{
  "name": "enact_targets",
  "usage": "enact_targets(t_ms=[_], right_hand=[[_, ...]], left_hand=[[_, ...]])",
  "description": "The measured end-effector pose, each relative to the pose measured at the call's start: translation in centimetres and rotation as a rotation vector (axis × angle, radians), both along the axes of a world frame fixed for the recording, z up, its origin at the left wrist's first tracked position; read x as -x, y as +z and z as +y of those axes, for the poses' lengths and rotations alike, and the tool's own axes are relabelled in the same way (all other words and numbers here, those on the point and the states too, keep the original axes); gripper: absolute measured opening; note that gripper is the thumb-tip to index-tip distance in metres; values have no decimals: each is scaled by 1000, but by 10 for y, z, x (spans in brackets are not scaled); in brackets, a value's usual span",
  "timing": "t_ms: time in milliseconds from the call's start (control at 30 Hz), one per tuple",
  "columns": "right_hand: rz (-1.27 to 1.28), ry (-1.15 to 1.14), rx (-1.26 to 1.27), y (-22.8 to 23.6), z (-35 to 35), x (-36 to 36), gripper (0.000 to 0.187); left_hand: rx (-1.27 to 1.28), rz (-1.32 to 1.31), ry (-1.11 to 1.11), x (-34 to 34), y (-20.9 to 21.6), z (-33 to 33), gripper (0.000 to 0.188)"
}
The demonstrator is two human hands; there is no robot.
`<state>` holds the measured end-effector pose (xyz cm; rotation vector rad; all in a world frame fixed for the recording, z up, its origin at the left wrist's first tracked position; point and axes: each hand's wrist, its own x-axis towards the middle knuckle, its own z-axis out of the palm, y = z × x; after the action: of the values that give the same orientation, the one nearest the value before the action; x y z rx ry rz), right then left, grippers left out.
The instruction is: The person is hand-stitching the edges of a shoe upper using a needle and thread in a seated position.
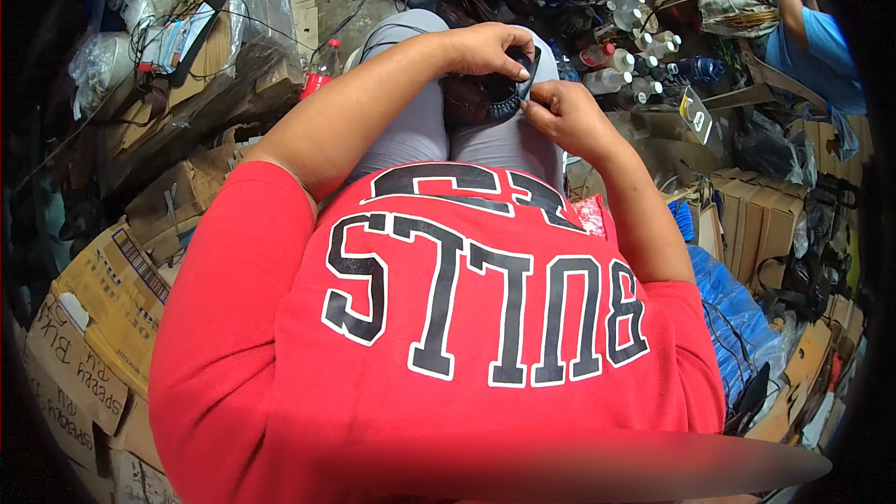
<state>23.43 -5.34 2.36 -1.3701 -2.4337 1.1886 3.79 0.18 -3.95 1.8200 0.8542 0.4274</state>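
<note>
One dark shoe-like piece (478, 101), clamped by the left hand (491, 47) at twelve o'clock, pinched by the right hand (564, 112) at four: I judge it light, stiff-edged, best held there.

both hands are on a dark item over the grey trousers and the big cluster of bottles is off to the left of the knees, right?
One slip: the head view shows the big cluster of bottles to the right of the knees. Left hand and right hand are on a dark item over the grey trousers.
</note>
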Motion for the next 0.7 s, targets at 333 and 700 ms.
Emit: enact_targets(t_ms=[333, 700], right_hand=[[369, -225, 121, 29, -15, -36, 27], [155, -92, -127, 4, -3, -18, 14]], left_hand=[[142, 19, 41, 11, 16, 1, 28], [304, 44, -128, 25, 29, 8, 35]])
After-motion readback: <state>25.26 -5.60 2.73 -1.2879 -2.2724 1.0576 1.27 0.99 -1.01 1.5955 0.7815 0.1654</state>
